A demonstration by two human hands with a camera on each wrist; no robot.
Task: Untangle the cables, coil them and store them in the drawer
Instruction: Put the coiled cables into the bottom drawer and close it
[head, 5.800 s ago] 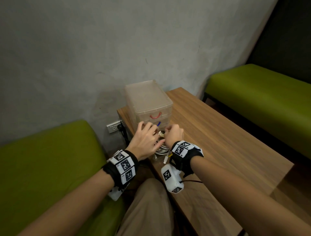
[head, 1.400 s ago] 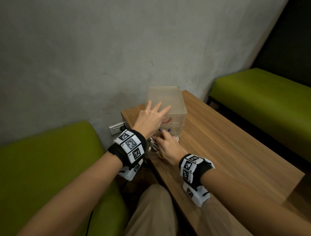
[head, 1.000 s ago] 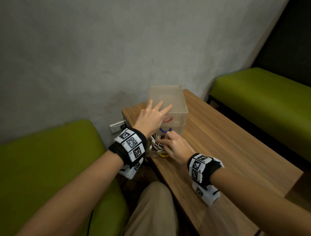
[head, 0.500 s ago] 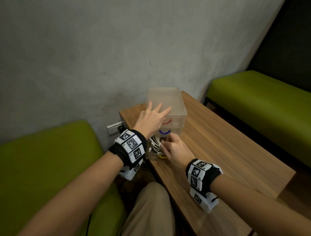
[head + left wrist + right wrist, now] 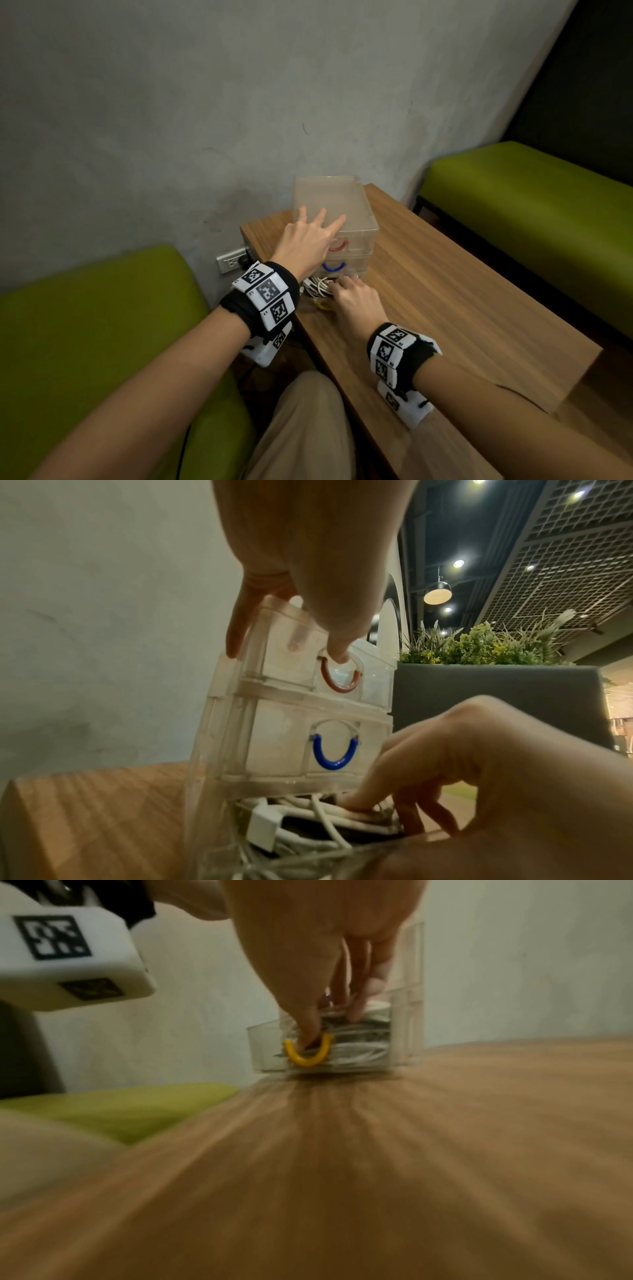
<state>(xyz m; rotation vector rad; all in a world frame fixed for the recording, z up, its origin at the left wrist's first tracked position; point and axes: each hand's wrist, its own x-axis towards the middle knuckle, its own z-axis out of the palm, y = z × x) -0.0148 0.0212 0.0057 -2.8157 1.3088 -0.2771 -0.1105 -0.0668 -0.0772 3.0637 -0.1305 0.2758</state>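
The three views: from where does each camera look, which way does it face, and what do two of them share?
Head: from above, forward and down at the drawer unit on the table; both forearms, left hand, right hand.
Left wrist: low, along the left hand at the unit's front; right hand on the white cables.
Right wrist: low over the table, along the right hand toward the open bottom drawer.
Shared: both wrist views show the cables in that drawer.

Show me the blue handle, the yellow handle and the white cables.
blue handle (image 5: 335, 755), left wrist view, bottom of its curve
yellow handle (image 5: 306, 1056), right wrist view, lower curve
white cables (image 5: 310, 819), left wrist view, strands in the open bottom drawer
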